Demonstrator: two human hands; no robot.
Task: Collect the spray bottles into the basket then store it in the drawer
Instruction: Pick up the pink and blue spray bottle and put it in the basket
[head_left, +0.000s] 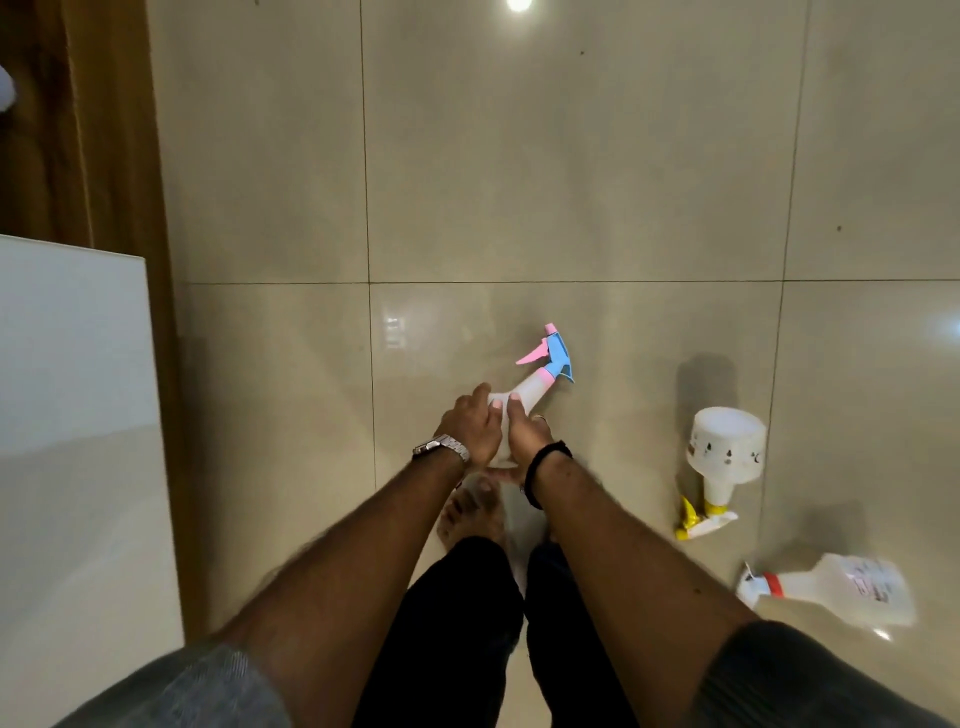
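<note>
Glossy beige floor tiles (571, 182) with thin grout lines fill the view and mirror a ceiling lamp. Both hands meet at one grip: the left hand (470, 428) and the right hand (527, 434) are clenched around the translucent white body of the pink-and-blue spray bottle (543, 371). Its nozzle points away from the person, its lower end hidden behind the hands. Whether it rests on the floor or is lifted clear cannot be told.

Handling judgement: the bottle appears to be thin, smooth plastic, probably light and slightly compressible. Hold it at the body or neck; the trigger head is the likelier part to snag or discharge.

To the right, well apart, a round white bottle with a yellow trigger (724, 457) lies on the floor with its flat base toward the camera. Nearer the person, a flat-sided bottle with a red collar (841, 592) lies on its side, label up. A white panel (72, 415) with a hard, satin face stands at left. No basket or drawer is in view.
</note>
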